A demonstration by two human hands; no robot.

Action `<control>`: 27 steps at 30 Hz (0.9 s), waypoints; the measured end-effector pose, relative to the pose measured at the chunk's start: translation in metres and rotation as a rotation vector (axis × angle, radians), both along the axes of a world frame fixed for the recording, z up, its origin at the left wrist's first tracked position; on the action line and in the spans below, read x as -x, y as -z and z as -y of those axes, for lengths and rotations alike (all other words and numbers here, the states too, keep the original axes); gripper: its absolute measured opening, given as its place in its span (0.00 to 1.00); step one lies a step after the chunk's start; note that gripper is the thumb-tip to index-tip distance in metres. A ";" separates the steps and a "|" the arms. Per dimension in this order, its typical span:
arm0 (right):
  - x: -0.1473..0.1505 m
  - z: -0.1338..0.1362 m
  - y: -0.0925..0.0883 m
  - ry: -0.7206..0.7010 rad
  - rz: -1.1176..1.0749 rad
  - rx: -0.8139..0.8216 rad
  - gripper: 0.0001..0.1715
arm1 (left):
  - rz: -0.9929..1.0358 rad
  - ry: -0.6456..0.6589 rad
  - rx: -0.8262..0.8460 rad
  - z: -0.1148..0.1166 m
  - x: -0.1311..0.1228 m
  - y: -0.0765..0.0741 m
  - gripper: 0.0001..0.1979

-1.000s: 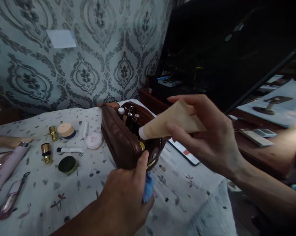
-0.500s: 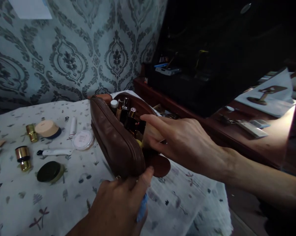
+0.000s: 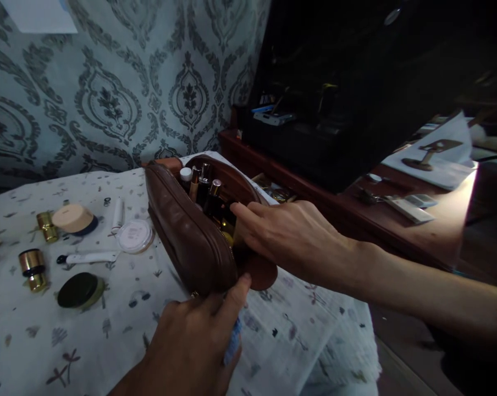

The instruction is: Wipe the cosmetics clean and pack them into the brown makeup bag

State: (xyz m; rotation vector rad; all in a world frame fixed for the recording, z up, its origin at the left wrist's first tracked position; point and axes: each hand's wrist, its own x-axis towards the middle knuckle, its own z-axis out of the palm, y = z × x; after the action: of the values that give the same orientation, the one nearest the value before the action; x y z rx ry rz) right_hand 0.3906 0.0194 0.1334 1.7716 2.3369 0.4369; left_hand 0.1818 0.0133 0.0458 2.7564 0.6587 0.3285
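Note:
A brown leather makeup bag (image 3: 186, 236) lies unzipped on the patterned cloth. Its mouth shows several upright cosmetics, among them a white-capped container (image 3: 186, 174) and a tube with a shiny cap (image 3: 216, 187). My left hand (image 3: 194, 330) grips the bag's near end, its forefinger reaching to the round brown flap (image 3: 263, 275). Beneath that hand a bit of something blue (image 3: 232, 344) peeks out. My right hand (image 3: 273, 228) is at the right side of the opening with bent fingers pressed together; its fingertips cover whatever they hold.
On the cloth to the left lie a round clear-lidded compact (image 3: 135, 236), a white tube (image 3: 117, 214), a white stick (image 3: 87, 257), a dark round jar (image 3: 80, 290), a beige-topped container (image 3: 74, 219) and gold cases (image 3: 32, 263). A large black screen (image 3: 335, 82) stands behind at right.
The right hand's fingers have drawn closer together at the bag's opening. The left hand stays at the bag's near end. The whole view has shifted slightly.

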 end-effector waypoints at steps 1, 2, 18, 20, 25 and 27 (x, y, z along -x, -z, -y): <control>0.000 0.001 0.001 -0.003 0.025 0.011 0.06 | -0.009 -0.003 -0.006 0.000 0.000 0.000 0.38; 0.000 0.002 0.002 -0.007 0.051 0.017 0.09 | -0.018 -0.004 -0.008 0.001 0.000 -0.001 0.39; -0.032 0.018 -0.001 -0.213 -0.356 -0.202 0.26 | 0.141 -0.025 -0.112 -0.007 0.003 -0.022 0.31; -0.036 0.022 0.003 -0.203 -0.391 -0.209 0.22 | 0.210 -0.082 -0.218 -0.014 -0.001 -0.044 0.26; -0.036 0.025 0.006 -0.187 -0.412 -0.201 0.16 | 0.045 -0.148 -0.372 -0.038 -0.029 -0.095 0.22; -0.035 0.025 0.006 -0.206 -0.435 -0.180 0.16 | -0.016 -0.153 -0.305 -0.046 -0.039 -0.103 0.19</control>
State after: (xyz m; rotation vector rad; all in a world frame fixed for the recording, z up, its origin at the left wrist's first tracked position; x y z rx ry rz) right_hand 0.4260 -0.0053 0.1270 1.8659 2.8787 0.3231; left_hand 0.2209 0.0595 0.1488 3.0027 0.8937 0.4768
